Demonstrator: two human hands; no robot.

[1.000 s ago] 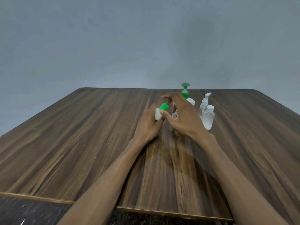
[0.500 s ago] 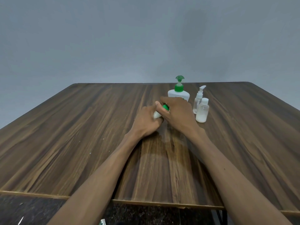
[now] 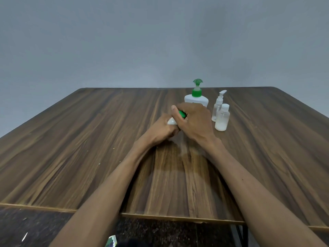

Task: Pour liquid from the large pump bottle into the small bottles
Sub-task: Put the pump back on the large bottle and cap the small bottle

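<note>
Nearest, L hand (image 3: 162, 130) grips body of small white bottle (image 3: 171, 121), held tilted above wooden table (image 3: 71, 148); R hand (image 3: 193, 122) curled over its green cap (image 3: 182, 114). Just right: clear screw-cap bottle (image 3: 221, 118) w/ white liquid at bottom, clear spray bottle (image 3: 217, 106) touching behind it. Farthest, large pump bottle (image 3: 196, 98) upright behind R hand.

1 head-worn wide-angle view looks forward and down across the wooden table (image 3: 89, 148) toward a grey wall (image 3: 124, 41), both forearms reaching in from below.
</note>
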